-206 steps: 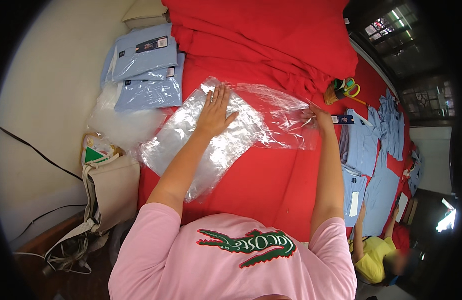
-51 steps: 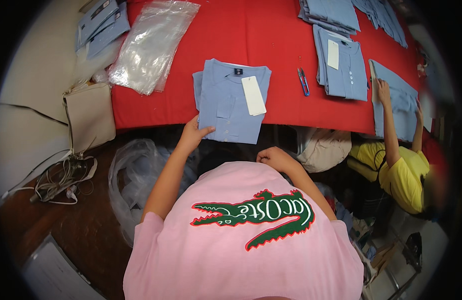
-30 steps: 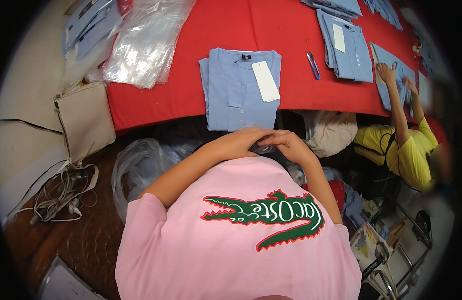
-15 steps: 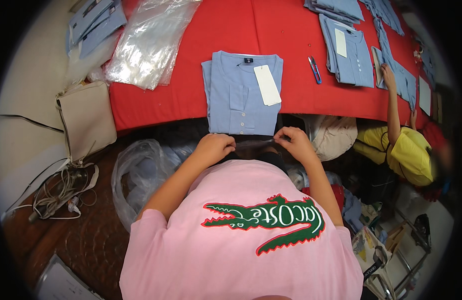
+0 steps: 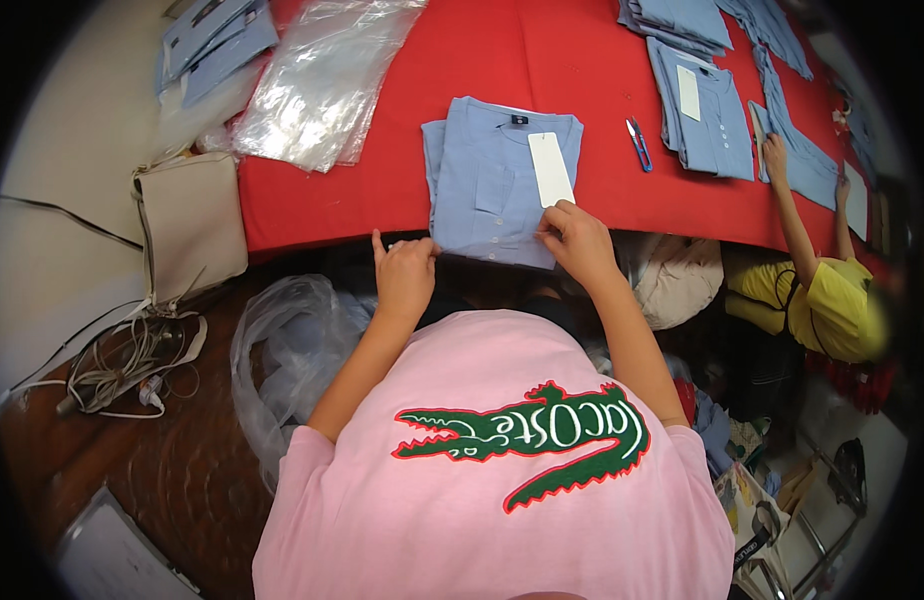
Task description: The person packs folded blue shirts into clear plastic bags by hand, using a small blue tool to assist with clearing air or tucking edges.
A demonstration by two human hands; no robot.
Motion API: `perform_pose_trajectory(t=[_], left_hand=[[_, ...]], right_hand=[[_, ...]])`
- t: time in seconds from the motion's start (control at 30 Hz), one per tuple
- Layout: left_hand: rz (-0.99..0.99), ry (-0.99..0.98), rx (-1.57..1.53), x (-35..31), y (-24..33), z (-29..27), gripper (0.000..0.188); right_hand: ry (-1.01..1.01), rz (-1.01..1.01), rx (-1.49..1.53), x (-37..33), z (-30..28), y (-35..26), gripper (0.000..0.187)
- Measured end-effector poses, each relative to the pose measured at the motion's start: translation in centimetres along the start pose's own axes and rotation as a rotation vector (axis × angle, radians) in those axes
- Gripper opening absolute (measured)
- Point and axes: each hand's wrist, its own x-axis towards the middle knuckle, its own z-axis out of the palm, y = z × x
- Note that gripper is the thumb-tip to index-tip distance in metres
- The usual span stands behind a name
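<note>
A folded light-blue shirt (image 5: 460,205) with white buttons lies at the front edge of the red-covered table, a white hang tag (image 5: 551,172) on its right side. A clear plastic bag (image 5: 495,248), thin and hard to make out, covers the shirt's lower edge. My left hand (image 5: 406,278) pinches the bag beside the shirt's lower left corner, index finger raised. At the lower right corner, just under the tag, my right hand (image 5: 582,248) is closed in a pinch on the bag's other side.
Flat clear bags (image 5: 327,80) lie to the left, with packed blue shirts (image 5: 217,50) beyond. Thread snips (image 5: 639,146) and another tagged shirt (image 5: 717,135) are on the right. A co-worker in yellow (image 5: 832,310) handles blue garments there. A beige bag (image 5: 197,225) hangs left.
Both hands have moved up toward the table, the right one onto the shirt's lower right corner. The plastic has come from below the shirt's edge to lie over it.
</note>
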Motion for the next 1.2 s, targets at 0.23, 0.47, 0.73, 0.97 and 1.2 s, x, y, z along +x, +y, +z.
perform_pose_trajectory(t=[0.23, 0.47, 0.73, 0.97, 1.2], left_hand=[[0.131, 0.074, 0.144, 4.2, -1.8, -1.5, 0.007], [0.289, 0.135, -0.041, 9.5, 0.1, -2.6, 0.006], [0.217, 0.059, -0.101, 10.6, 1.8, -1.4, 0.012], [0.063, -0.075, -0.211, 11.1, 1.6, -0.8, 0.015], [0.153, -0.003, -0.286, 11.2, 1.3, -0.9, 0.016]], right_hand=[[0.024, 0.043, 0.037, 0.0, 1.5, -0.2, 0.016], [0.261, 0.241, 0.141, -2.5, 1.4, 0.9, 0.017], [0.404, 0.267, 0.165, -3.5, 1.7, 3.1, 0.011], [0.522, 0.201, 0.089, 0.6, -0.4, 3.6, 0.016], [0.243, 0.206, -0.297, 5.9, 1.7, 2.2, 0.043]])
